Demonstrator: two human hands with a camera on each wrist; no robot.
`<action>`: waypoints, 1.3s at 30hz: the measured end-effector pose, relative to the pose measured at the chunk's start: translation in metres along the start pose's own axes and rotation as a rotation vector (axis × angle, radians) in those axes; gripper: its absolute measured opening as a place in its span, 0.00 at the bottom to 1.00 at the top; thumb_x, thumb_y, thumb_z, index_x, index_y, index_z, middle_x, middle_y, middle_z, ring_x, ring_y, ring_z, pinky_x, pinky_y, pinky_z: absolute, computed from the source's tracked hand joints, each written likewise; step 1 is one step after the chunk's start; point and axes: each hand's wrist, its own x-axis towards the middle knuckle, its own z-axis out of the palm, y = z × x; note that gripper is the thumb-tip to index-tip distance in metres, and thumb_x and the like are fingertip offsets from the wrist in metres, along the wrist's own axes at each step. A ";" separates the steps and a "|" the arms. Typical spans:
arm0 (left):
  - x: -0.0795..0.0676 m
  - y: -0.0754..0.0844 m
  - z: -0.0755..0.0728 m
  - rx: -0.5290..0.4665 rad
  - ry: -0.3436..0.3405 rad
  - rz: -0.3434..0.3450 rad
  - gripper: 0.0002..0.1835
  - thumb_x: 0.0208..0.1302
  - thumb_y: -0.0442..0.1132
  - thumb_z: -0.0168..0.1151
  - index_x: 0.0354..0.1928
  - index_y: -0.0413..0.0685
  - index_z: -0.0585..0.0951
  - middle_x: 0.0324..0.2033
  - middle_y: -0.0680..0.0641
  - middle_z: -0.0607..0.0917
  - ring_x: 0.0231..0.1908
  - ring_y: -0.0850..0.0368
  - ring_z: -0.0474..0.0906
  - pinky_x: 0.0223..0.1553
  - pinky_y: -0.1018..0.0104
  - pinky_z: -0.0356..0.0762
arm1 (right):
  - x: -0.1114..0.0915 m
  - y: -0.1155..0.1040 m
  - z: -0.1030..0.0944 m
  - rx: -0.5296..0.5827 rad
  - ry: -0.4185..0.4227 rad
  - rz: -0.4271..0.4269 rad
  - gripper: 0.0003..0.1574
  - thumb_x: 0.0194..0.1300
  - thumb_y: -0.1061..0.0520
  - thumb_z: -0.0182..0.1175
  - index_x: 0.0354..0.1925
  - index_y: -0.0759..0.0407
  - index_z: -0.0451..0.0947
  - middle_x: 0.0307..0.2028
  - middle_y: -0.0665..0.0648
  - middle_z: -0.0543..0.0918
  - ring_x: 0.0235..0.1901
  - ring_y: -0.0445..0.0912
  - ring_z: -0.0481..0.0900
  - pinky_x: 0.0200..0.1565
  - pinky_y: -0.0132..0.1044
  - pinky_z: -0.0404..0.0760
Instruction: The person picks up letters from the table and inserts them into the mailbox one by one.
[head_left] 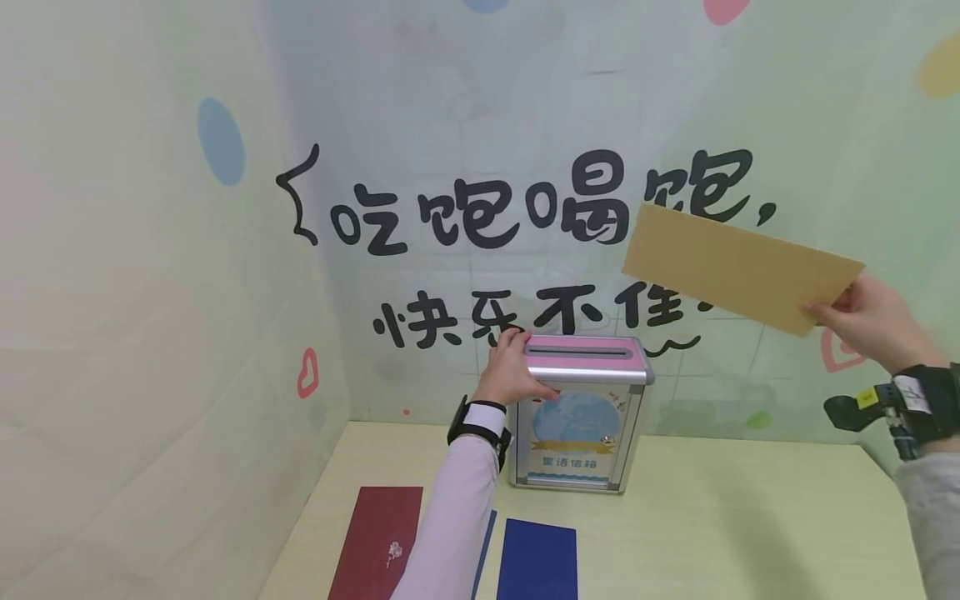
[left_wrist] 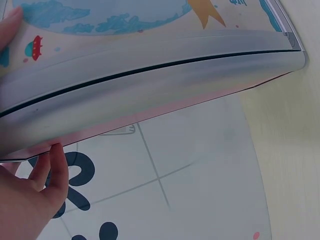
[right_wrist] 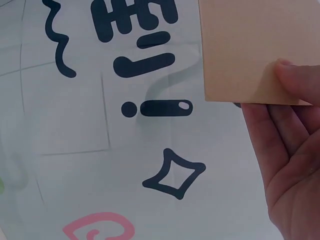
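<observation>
A small letter box [head_left: 576,467] with a clear front, silver edges and a pink slotted lid stands upright on the table near the back wall. My left hand [head_left: 510,371] grips its upper left corner, thumb on the front and fingers over the top. In the left wrist view, the fingertips [left_wrist: 57,165] lie against the edge of the lid. Up in the air on the right, a plain tan envelope [head_left: 735,262] is pinched at its lower right corner by my right hand [head_left: 881,321]. The right wrist view shows the thumb [right_wrist: 295,80] flat on the envelope's face, other fingers behind.
A dark red envelope [head_left: 378,533] with a pale flower print lies at the table's left front. Beside it is a blue envelope [head_left: 538,562], and another blue edge [head_left: 486,542] shows from under my left forearm. A printed wall [head_left: 420,375] rises behind the pale table [head_left: 690,517].
</observation>
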 end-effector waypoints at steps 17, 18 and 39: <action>0.005 -0.004 0.004 0.001 0.001 -0.007 0.61 0.24 0.51 0.80 0.67 0.52 0.59 0.65 0.50 0.56 0.59 0.48 0.59 0.49 0.56 0.71 | 0.029 -0.043 0.007 -0.028 -0.106 -0.066 0.27 0.61 0.59 0.58 0.54 0.72 0.64 0.42 0.78 0.76 0.25 0.19 0.67 0.27 0.20 0.67; 0.005 -0.004 0.005 0.003 -0.001 -0.010 0.61 0.24 0.51 0.80 0.67 0.52 0.59 0.65 0.50 0.56 0.59 0.48 0.59 0.49 0.57 0.71 | 0.030 -0.045 0.008 -0.027 -0.115 -0.070 0.26 0.61 0.59 0.58 0.53 0.71 0.64 0.42 0.78 0.76 0.25 0.19 0.68 0.27 0.21 0.68; 0.006 -0.006 0.005 0.011 0.009 -0.003 0.61 0.23 0.51 0.80 0.67 0.52 0.60 0.64 0.50 0.57 0.58 0.48 0.60 0.48 0.58 0.70 | 0.055 -0.091 0.026 -0.072 -0.205 -0.172 0.13 0.58 0.68 0.55 0.42 0.70 0.66 0.42 0.79 0.76 0.39 0.67 0.77 0.31 0.40 0.77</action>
